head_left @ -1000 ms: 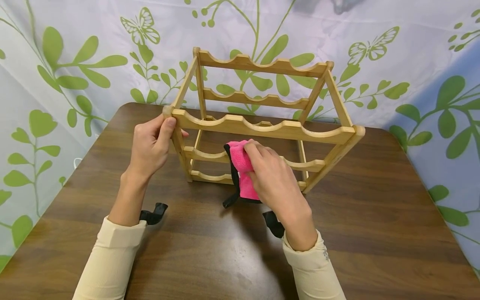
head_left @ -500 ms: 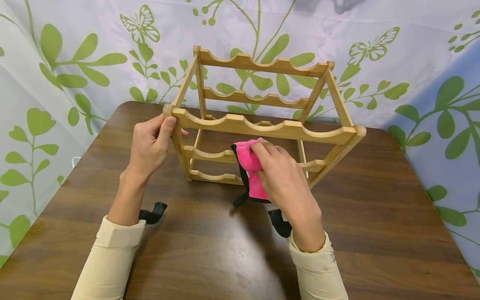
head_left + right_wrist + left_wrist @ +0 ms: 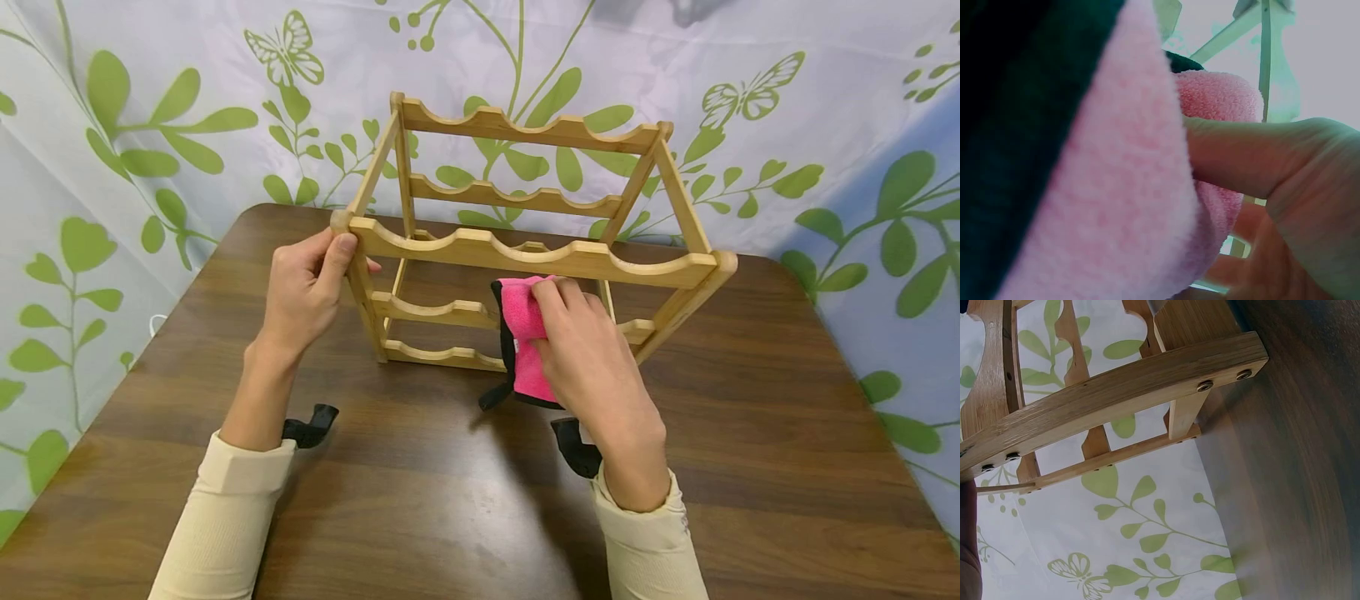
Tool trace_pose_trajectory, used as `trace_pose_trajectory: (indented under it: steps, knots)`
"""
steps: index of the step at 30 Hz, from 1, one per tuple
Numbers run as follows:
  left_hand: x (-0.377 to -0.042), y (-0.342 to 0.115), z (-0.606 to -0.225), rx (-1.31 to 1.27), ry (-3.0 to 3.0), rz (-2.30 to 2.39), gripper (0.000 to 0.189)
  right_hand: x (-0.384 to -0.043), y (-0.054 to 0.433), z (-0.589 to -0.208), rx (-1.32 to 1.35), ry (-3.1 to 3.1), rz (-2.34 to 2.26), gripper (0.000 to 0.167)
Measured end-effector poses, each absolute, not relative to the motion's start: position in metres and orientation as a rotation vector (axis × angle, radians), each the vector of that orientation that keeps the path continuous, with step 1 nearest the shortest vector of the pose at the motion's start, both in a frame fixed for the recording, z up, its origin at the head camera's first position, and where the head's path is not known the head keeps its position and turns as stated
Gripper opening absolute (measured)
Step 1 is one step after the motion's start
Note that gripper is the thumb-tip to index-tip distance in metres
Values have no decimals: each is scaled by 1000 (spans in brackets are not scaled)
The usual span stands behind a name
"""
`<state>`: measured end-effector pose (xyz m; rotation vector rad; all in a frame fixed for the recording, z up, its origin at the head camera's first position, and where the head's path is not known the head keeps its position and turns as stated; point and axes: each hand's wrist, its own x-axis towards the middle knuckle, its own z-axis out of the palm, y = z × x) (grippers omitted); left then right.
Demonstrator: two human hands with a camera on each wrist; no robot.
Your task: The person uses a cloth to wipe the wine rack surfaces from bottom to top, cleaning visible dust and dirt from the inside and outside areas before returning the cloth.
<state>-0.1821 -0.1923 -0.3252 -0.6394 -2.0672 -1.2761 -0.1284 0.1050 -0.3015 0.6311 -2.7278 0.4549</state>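
Observation:
A light wooden wine rack (image 3: 540, 254) with scalloped rails stands upright on the table. My left hand (image 3: 300, 292) grips its front left post just below the top corner, thumb on the near side. In the left wrist view the side post (image 3: 1116, 394) with its screws crosses the picture. A folded pink cloth (image 3: 521, 312) with black edging is pinched in my right hand (image 3: 592, 367), in front of the rack's middle front rail (image 3: 438, 310). The cloth covers part of that rail. In the right wrist view the pink cloth (image 3: 1122, 169) fills the left side, beside my thumb.
The dark wooden table (image 3: 420, 517) extends around the rack. Behind it hangs a pale curtain (image 3: 187, 50) with green leaves and butterflies. Black straps (image 3: 311, 427) stick out near both wrists.
My right hand has moved to the right with the pink cloth, along the rack's middle front rail. My left hand keeps its grip on the post, and the rack stays in place.

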Motion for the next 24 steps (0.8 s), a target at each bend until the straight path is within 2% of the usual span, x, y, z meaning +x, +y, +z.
trace_pose_trajectory:
  steps: [24]
  knots:
    - [-182,-192,-325,-627,-2067,-1282,41,-124,128,-295,509,-2870,540,41]
